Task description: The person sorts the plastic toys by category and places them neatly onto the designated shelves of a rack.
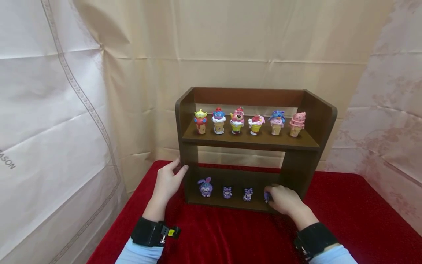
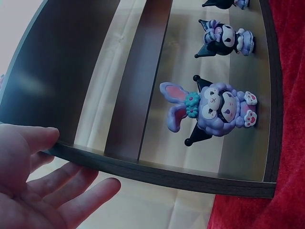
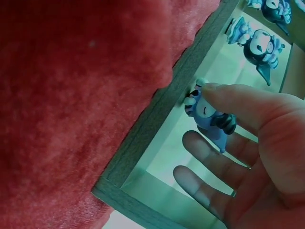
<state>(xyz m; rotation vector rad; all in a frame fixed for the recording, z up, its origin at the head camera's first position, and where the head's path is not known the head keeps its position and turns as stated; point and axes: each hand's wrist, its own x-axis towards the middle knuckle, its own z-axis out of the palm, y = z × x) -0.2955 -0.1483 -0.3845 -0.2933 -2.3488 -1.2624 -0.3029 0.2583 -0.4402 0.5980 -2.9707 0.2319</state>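
A dark brown two-tier display shelf (image 1: 250, 143) stands in front of me. My left hand (image 1: 168, 179) rests at its left side panel, thumb at the front edge and loosely spread fingers along the outside (image 2: 71, 186). At the right end of the lower tier, my right hand (image 1: 285, 200) pinches a small purple figurine (image 3: 209, 112) between thumb and fingers, its base close to the shelf board. Beside it stand two small purple figurines with bows, one nearer (image 1: 247, 194) and one farther left (image 1: 227, 192). A larger purple bunny-eared figurine (image 2: 219, 107) stands at the left end.
Several ice-cream-cone figurines line the upper tier, among them a green-headed one (image 1: 200, 121) at the left and a pink one (image 1: 297, 124) at the right. Red velvet cloth (image 1: 211, 238) covers the table. Beige curtain (image 1: 250, 44) hangs behind the shelf.
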